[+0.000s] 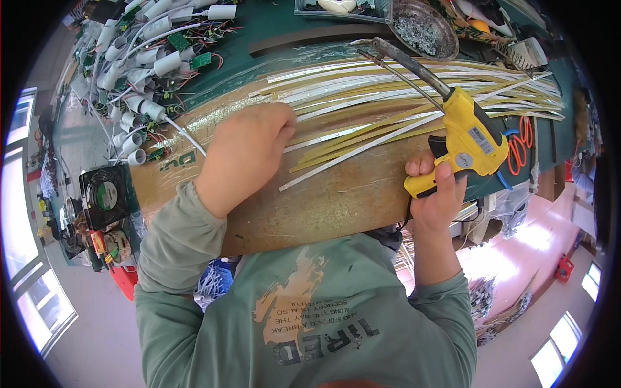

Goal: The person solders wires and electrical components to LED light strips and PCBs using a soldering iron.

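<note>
- Your right hand (pixel 438 194) clamps the soldering gun (pixel 475 132) by the board's (pixel 323 207) near-right corner, presumably aiming outward.
- Your left hand (pixel 249 152) curls beside strips (pixel 388 97); grip unclear.

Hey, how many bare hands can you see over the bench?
2. The left hand is by the thin strips, turned partly away from view; the right hand grips the yellow soldering gun. No other hand shows, though one could be hidden.
</note>
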`<action>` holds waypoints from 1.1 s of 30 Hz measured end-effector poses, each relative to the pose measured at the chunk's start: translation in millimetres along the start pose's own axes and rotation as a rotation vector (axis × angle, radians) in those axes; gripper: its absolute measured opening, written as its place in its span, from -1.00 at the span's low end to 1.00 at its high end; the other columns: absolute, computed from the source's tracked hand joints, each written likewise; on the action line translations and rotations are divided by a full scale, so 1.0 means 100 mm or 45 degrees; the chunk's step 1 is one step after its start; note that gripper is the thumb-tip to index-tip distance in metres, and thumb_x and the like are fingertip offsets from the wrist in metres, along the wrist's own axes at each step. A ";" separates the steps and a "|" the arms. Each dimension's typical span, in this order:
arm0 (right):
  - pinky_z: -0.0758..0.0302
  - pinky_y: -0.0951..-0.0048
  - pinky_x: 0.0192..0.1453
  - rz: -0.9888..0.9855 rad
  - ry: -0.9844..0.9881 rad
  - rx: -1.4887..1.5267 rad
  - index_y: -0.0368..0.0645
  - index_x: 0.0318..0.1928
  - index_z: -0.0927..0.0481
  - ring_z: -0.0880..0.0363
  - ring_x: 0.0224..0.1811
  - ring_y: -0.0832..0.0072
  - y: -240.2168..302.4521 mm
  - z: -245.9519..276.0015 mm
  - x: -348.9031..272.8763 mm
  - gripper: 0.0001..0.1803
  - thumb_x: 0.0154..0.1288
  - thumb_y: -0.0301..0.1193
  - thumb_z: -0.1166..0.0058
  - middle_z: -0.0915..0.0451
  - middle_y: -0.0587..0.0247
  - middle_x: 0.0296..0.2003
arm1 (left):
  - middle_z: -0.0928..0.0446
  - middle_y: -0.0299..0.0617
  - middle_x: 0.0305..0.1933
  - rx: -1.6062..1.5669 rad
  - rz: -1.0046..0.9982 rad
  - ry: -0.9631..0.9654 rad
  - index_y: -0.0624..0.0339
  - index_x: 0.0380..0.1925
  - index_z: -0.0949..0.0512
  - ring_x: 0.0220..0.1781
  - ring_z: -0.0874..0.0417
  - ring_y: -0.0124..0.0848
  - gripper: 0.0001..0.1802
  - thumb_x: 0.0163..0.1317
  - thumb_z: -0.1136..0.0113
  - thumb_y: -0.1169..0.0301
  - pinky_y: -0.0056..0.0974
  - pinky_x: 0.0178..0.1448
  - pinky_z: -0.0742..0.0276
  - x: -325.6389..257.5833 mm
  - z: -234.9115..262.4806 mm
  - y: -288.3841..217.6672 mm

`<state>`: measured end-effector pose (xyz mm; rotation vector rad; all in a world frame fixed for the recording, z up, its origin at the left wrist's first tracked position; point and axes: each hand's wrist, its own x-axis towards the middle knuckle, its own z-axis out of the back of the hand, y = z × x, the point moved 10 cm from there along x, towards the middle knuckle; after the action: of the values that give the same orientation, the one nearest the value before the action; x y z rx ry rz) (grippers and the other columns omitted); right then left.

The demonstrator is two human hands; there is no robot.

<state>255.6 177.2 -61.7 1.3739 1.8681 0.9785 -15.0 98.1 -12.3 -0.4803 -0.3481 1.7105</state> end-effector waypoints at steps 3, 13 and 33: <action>-0.52 0.19 -0.13 -0.003 0.005 0.020 -0.22 -0.06 -0.44 -0.52 -0.28 0.28 0.00 -0.01 -0.01 -0.68 0.34 -0.37 -0.29 -0.50 0.10 -0.36 | -0.69 -0.10 -0.23 0.057 -0.219 -0.155 0.10 -0.06 -0.67 -0.11 -0.67 -0.04 -0.76 0.27 -0.29 0.39 -0.07 -0.10 -0.56 -0.04 0.10 -0.15; -0.52 0.15 -0.12 0.024 0.029 0.043 -0.26 0.07 -0.39 -0.50 -0.25 0.27 0.02 -0.03 -0.02 -0.58 0.34 -0.39 -0.29 -0.49 0.11 -0.30 | -0.56 -0.13 0.01 0.577 -0.739 -0.282 0.21 0.12 -0.60 0.03 -0.59 -0.18 -0.49 0.08 -0.17 0.43 -0.10 0.02 -0.51 -0.37 -0.13 -0.47; -0.51 0.18 -0.14 0.083 0.071 -0.010 -0.24 -0.02 -0.42 -0.52 -0.27 0.27 0.06 -0.05 0.00 -0.64 0.34 -0.37 -0.29 -0.50 0.11 -0.34 | -0.56 -0.11 -0.09 0.002 -0.317 -0.303 0.16 -0.05 -0.63 -0.03 -0.57 -0.04 -0.63 0.12 -0.41 0.35 -0.03 0.07 -0.49 -0.47 -0.19 -0.56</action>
<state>254.1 177.1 -54.0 1.4241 1.8685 1.0655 49.7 62.1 4.0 -0.2206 -0.5544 1.5260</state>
